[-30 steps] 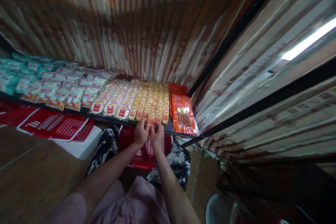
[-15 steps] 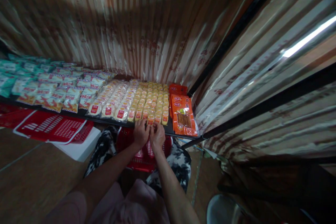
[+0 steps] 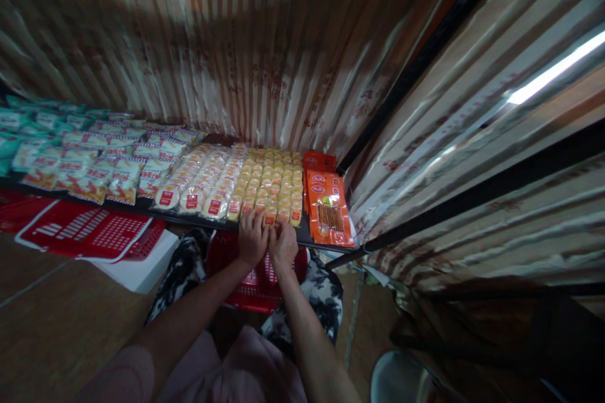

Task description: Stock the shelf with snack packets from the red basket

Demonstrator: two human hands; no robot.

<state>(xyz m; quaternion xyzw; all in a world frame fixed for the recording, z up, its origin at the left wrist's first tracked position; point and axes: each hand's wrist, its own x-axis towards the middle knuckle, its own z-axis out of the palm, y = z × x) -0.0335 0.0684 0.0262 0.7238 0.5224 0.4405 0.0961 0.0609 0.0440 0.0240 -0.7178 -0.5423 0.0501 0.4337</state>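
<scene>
Rows of small yellow snack packets (image 3: 266, 179) with red labels lie on a dark shelf (image 3: 305, 236). My left hand (image 3: 253, 239) is at the front of these rows, its fingers stretched out and apart over the front packets. Close beside it, my right hand (image 3: 283, 244) has its fingers bent, thumb and fingertips closed at the lower edge of a front yellow packet (image 3: 269, 216). The fingertips are partly hidden. Below both hands, a red plastic basket (image 3: 258, 303) sits between my knees.
To the left on the shelf lie round pale snacks in clear wrappers (image 3: 191, 198), white-and-orange bags (image 3: 125, 176) and green bags (image 3: 35, 126). Orange packets (image 3: 328, 208) lie at the right end. Another red basket (image 3: 99, 230) is below left. Black metal bars (image 3: 425, 214) cross the right side.
The left hand's fingers have spread and reach slightly farther over the front packets. My right hand stays at nearly the same place. The view has shifted a little.
</scene>
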